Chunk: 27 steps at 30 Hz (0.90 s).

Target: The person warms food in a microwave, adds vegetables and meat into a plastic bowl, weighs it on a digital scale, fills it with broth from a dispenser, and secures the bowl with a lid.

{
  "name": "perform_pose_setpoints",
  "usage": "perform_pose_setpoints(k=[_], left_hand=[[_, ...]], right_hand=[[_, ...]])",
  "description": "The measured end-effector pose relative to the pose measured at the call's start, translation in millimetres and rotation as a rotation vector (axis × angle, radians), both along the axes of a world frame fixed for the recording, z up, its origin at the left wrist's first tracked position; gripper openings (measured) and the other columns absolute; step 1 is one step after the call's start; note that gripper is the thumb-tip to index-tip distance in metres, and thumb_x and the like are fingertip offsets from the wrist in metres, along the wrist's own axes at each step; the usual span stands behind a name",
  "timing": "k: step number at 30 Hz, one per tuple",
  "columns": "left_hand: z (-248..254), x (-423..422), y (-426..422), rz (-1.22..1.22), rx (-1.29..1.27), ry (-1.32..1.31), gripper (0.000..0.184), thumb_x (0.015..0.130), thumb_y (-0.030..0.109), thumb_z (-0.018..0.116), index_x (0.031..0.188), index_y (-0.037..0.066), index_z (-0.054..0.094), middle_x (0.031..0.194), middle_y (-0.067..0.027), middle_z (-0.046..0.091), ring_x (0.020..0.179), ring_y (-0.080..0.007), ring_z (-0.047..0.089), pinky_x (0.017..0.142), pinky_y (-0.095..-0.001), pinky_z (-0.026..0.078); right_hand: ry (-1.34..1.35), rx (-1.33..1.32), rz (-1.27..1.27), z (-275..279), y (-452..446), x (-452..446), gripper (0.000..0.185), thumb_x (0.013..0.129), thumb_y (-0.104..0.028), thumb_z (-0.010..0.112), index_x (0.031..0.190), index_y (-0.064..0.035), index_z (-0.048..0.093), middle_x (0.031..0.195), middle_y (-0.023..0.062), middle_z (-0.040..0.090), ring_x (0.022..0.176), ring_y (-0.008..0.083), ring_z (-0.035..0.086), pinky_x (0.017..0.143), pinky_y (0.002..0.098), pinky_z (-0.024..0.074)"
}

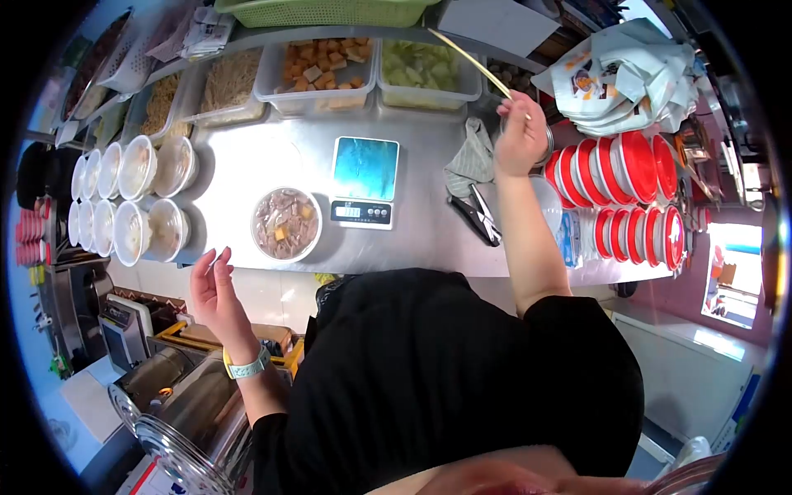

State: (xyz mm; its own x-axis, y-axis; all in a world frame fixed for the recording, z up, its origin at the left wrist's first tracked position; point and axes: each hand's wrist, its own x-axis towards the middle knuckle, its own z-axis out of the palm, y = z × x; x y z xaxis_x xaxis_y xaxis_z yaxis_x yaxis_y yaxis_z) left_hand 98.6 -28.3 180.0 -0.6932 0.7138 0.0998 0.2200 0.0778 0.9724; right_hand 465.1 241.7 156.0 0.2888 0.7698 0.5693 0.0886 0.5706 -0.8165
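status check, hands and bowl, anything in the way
Right hand gripping chopsticks. Left hand open, empty. Filled bowl on counter, left of scale. Nothing covering bowl.

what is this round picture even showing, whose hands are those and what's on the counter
There's no machine here: these are a person's own bare hands, seen by one camera worn on the head, looking forward and down. The right hand holds what look like pale chopsticks; the left hand is open and appears to hold nothing. On the metal counter are a bowl of chopped food and, beside it, a scale. More bowls stand at the left, a grey cloth lies to the right, and tubs of food line the back.
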Motion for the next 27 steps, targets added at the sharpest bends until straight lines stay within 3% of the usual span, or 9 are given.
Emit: perform_pose_setpoints(k=[3,11,13,16,20,21,23,25,27], left_hand=[[-3.8,7.6,3.5,-0.02,0.041,-0.005,0.022,0.096,0.013,0.054,0.114,0.0,0.058,0.106,-0.0112,0.066,0.092,-0.011,0.06,0.078,-0.0232,0.045],[-34.4,5.2,-17.7,0.005,-0.037,-0.026,0.022,0.095,0.009,0.055,0.109,-0.006,0.062,0.099,-0.0123,0.067,0.095,-0.0171,0.064,0.083,-0.0262,0.049],[-51.7,-4.5,-17.3,0.021,-0.151,0.071,0.02,0.093,0.011,0.059,0.108,0.001,0.065,0.097,-0.0088,0.068,0.09,-0.0138,0.063,0.079,-0.0251,0.048],[-87.2,-44.6,-5.0,-0.061,-0.294,0.737,0.012,0.079,0.002,0.062,0.09,0.006,0.067,0.098,-0.0117,0.065,0.091,-0.0336,0.057,0.082,-0.0398,0.047],[-130.9,-111.1,39.0,-0.302,-0.514,1.159,0.026,0.079,0.003,0.057,0.102,0.007,0.069,0.1,-0.0107,0.065,0.096,-0.0302,0.059,0.085,-0.0376,0.048],[-138.7,-117.8,54.6,-0.377,-0.718,0.896,0.028,0.078,0.001,0.055,0.102,0.005,0.069,0.103,-0.0099,0.065,0.098,-0.0287,0.059,0.086,-0.038,0.049],[-222.1,-166.3,78.3,-0.606,-0.55,1.071,0.024,0.076,0.009,0.06,0.098,0.006,0.07,0.111,-0.0099,0.063,0.105,-0.0261,0.058,0.088,-0.0374,0.049],[-170.4,-148.0,95.3,-0.784,-0.601,1.023,0.028,0.079,0.012,0.059,0.107,0.013,0.064,0.106,-0.0084,0.059,0.107,-0.0272,0.054,0.095,-0.0416,0.044],[-211.2,-165.1,107.0,-0.799,-0.391,1.153,0.019,0.08,0.02,0.057,0.097,0.015,0.064,0.099,-0.004,0.059,0.102,-0.0238,0.056,0.089,-0.0392,0.046]], right_hand=[[-0.381,0.143,-0.108,-5.0,27.8,-4.2,0.013,0.091,-0.008,0.058,0.097,-0.0008,0.067,0.087,0.0091,0.064,0.078,0.0154,0.062,0.072,0.027,0.0493],[-0.744,0.361,-0.174,-8.5,96.3,-55.6,0.016,0.087,-0.013,0.062,0.101,-0.0094,0.07,0.089,0.0087,0.063,0.081,0.0259,0.062,0.074,0.0339,0.0503],[-0.808,0.244,-0.177,-16.4,108.7,-66.6,0.02,0.088,-0.018,0.061,0.106,-0.0133,0.07,0.09,0.008,0.063,0.083,0.027,0.062,0.073,0.0359,0.0509],[-1.086,0.05,-0.23,-23.9,123.2,-82.0,0.045,0.09,-0.027,0.056,0.134,-0.0187,0.052,0.103,0.0111,0.061,0.088,0.0296,0.061,0.075,0.0398,0.0512],[-0.919,-0.017,-0.146,-8.5,73.6,-96.6,0.058,0.087,-0.023,0.06,0.14,-0.0105,0.04,0.119,0.0192,0.054,0.103,0.034,0.057,0.089,0.041,0.0455],[-0.907,0.085,-0.134,-4.0,56.6,-99.5,0.057,0.086,-0.019,0.062,0.137,-0.0041,0.041,0.122,0.0221,0.053,0.112,0.0367,0.051,0.098,0.0438,0.039],[-0.786,0.002,-0.02,-31.0,26.6,-97.8,0.057,0.086,-0.018,0.063,0.136,-0.0021,0.042,0.124,0.0228,0.05,0.119,0.0362,0.046,0.103,0.045,0.0343],[-0.65,-0.143,0.082,-43.6,-23.8,-111.0,0.043,0.089,-0.01,0.057,0.13,-0.0016,0.046,0.115,0.0185,0.051,0.112,0.0317,0.051,0.093,0.0373,0.0435],[-0.748,-0.251,0.238,-63.8,-64.5,-109.3,0.027,0.091,-0.005,0.052,0.118,-0.0011,0.055,0.111,0.0144,0.052,0.105,0.0242,0.053,0.085,0.0312,0.0452]])
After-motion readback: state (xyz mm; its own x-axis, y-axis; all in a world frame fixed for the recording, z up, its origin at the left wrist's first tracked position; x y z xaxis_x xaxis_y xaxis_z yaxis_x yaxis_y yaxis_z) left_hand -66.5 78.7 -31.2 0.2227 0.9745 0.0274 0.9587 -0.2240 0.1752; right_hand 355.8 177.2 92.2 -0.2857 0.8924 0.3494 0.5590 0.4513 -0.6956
